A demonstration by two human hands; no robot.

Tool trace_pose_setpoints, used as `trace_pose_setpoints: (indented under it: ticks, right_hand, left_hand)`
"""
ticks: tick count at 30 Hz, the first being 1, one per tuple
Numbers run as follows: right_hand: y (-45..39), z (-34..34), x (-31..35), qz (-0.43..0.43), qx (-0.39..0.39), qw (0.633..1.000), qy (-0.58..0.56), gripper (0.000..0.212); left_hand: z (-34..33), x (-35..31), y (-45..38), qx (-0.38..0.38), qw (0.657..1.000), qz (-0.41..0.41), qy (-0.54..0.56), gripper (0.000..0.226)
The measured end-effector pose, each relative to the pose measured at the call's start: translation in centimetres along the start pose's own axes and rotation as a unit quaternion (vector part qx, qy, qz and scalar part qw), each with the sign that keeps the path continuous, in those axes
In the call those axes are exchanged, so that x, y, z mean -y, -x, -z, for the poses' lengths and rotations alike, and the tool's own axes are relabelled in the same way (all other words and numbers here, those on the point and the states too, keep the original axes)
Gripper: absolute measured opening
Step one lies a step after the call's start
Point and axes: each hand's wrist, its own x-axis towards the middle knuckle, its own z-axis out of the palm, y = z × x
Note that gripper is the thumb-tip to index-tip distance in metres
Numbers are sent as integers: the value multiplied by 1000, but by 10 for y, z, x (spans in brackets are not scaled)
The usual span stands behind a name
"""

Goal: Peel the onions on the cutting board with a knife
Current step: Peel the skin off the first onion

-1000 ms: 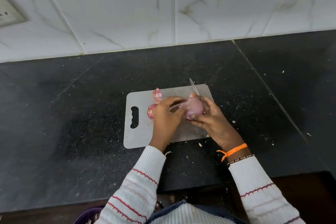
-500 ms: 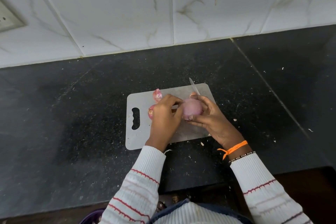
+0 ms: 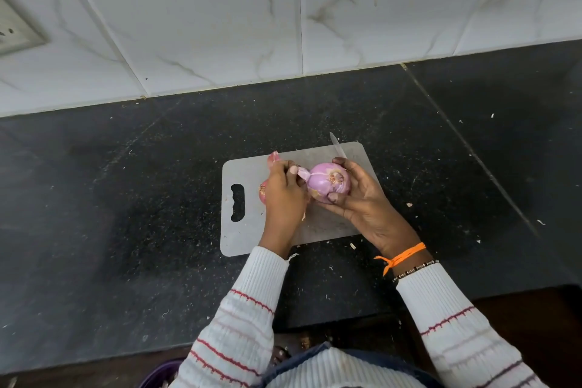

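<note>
Over the grey cutting board (image 3: pixel 242 230), my right hand (image 3: pixel 368 208) grips a pale purple onion (image 3: pixel 330 183), its cut end facing up. A knife blade (image 3: pixel 337 148) sticks out past that hand's fingers toward the wall; the handle is hidden. My left hand (image 3: pixel 283 198) pinches a strip of onion skin (image 3: pixel 303 172) that still hangs from the onion's left side. Two more reddish onions lie on the board, mostly hidden behind my left hand: one onion (image 3: pixel 273 157) by its fingertips, another onion (image 3: pixel 262 192) by its knuckles.
The board lies on a dark speckled counter (image 3: pixel 126 198) with bits of onion skin scattered around it. A white tiled wall (image 3: pixel 220 25) with a socket (image 3: pixel 12 31) rises behind. A purple bowl rim (image 3: pixel 157 376) shows below the counter's front edge.
The onion has turned in my right hand so its cut end faces up. My left hand has drawn a strip of skin away to the left.
</note>
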Motion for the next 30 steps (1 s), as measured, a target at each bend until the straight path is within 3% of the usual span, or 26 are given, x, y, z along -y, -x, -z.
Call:
trace_pose_setpoints:
  ticks: [2, 4, 6, 8, 9, 10, 12, 14, 16, 19, 23, 30]
  right_hand:
    - [-1, 3, -4, -4, 8, 997, -75, 76]
    - [-3, 5, -8, -13, 14, 991, -129, 87]
    - [-3, 7, -12, -25, 3, 985, -172, 97]
    - [-3, 11, -15, -39, -14, 976, -216, 103]
    - [-3, 11, -15, -44, -18, 972, -232, 102]
    - [-2, 11, -15, -50, -25, 970, -238, 99]
    - [1, 8, -12, -59, -55, 977, -200, 79]
    - [4, 6, -10, -61, -84, 990, -93, 52]
    - [7, 3, -9, -55, -83, 995, -8, 41]
    - [9, 0, -5, -45, -75, 994, 65, 42]
    - [11, 0, 1, -26, -61, 989, 130, 47]
    - [16, -4, 5, -17, -54, 978, 203, 50]
  left_hand:
    - [-2, -4, 0, 1, 979, 114, 169, 22]
    - [-3, -7, -1, -3, 922, 219, 318, 22]
    - [0, -7, -2, -7, 853, 277, 443, 24]
    - [1, -6, -3, -16, 809, 292, 510, 27]
    - [1, -6, -5, -11, 811, 286, 510, 26]
    - [2, -6, -5, -7, 845, 270, 462, 24]
    - [-1, -6, -2, -7, 948, 183, 260, 16]
    - [-4, -4, 0, -18, 995, 64, 70, 9]
    - [-3, 0, 0, 2, 999, -16, -41, 14]
    - [1, 5, -1, 48, 985, -92, -136, 15]
    - [2, 3, -1, 128, 968, -129, -176, 19]
    - [9, -1, 3, 110, 962, -155, -195, 11]
